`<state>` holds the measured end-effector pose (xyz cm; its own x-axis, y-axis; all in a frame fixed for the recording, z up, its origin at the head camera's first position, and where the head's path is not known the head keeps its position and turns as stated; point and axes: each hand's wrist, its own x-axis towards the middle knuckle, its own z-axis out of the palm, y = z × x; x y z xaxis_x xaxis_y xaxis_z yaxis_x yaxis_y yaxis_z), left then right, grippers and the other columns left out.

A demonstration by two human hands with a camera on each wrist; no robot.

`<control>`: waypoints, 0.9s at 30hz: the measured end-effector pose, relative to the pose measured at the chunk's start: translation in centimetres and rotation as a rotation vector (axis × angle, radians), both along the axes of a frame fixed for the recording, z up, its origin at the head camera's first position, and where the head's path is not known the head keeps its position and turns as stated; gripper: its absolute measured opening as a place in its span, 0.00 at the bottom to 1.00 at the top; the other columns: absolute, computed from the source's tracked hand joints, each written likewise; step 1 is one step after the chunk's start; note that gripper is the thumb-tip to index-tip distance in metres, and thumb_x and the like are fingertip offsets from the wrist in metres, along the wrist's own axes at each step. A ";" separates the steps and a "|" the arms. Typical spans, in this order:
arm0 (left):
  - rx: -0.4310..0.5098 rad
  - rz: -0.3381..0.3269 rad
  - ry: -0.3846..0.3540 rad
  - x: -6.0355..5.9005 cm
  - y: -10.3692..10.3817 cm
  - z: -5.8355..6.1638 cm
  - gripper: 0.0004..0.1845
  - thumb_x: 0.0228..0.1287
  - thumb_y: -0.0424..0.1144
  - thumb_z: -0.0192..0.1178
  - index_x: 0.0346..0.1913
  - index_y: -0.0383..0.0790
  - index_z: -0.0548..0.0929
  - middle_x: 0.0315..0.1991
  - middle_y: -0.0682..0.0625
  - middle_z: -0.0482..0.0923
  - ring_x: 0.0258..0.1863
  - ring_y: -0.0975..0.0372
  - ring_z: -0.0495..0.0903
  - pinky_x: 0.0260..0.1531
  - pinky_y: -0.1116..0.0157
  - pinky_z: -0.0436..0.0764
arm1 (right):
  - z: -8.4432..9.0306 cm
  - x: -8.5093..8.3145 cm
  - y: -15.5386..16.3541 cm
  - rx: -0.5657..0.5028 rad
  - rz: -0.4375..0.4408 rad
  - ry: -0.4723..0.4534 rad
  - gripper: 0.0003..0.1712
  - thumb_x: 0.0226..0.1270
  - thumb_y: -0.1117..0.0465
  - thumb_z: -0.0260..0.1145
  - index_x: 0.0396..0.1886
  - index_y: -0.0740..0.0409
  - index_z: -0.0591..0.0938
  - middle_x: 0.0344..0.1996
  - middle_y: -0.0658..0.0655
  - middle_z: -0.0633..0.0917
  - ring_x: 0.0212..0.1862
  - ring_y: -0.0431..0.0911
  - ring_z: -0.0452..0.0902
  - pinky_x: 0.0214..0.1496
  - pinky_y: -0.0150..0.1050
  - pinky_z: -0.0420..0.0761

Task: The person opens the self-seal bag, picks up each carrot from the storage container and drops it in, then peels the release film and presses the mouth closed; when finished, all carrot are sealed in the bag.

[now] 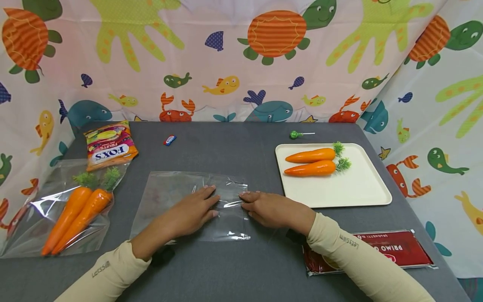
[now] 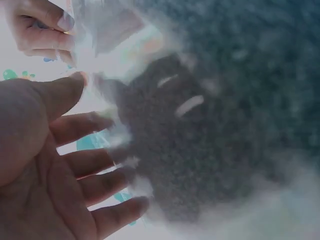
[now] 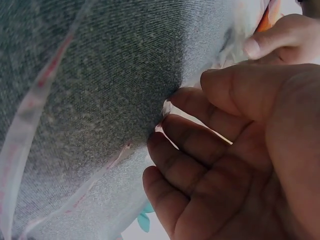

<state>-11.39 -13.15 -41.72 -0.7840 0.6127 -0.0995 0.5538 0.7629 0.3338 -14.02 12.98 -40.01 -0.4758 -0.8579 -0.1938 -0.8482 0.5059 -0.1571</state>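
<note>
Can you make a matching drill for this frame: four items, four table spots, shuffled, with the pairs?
Items:
1. lollipop
2. FOX'S sweets bag
3. red spaghetti pack
4. empty clear bag

Places:
A. far-left corner of the table
B. under both hands, mid-table
C. behind the cream tray
D. near edge, by the right sleeve

Pairs: 1-C, 2-A, 3-D, 4-B

2 bare hands, left hand, right hand, long cream sleeves reaching the wrists, small dark lettering printed near each cuff
</note>
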 end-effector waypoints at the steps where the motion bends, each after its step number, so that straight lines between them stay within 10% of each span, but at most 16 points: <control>1: 0.017 0.005 0.010 0.0 0.0 0.0 0.25 0.73 0.45 0.55 0.66 0.33 0.73 0.69 0.33 0.61 0.69 0.42 0.60 0.65 0.46 0.63 | 0.0 0.0 0.0 0.006 -0.004 -0.001 0.20 0.74 0.61 0.59 0.62 0.62 0.77 0.67 0.62 0.70 0.69 0.54 0.65 0.68 0.46 0.66; 14: 0.217 0.050 0.215 -0.4 0.4 -0.1 0.04 0.63 0.32 0.65 0.40 0.39 0.84 0.36 0.50 0.83 0.37 0.57 0.83 0.36 0.56 0.81 | -0.1 0.2 -0.2 0.002 -0.006 0.023 0.21 0.72 0.62 0.59 0.62 0.64 0.77 0.66 0.62 0.71 0.68 0.53 0.65 0.69 0.45 0.65; 27: 0.284 0.083 0.179 -0.4 -0.6 0.2 0.07 0.67 0.29 0.61 0.45 0.35 0.84 0.38 0.49 0.84 0.34 0.61 0.83 0.34 0.60 0.81 | -0.1 0.0 0.1 -0.023 -0.029 -0.013 0.21 0.74 0.61 0.58 0.63 0.62 0.77 0.67 0.62 0.70 0.69 0.53 0.64 0.69 0.46 0.65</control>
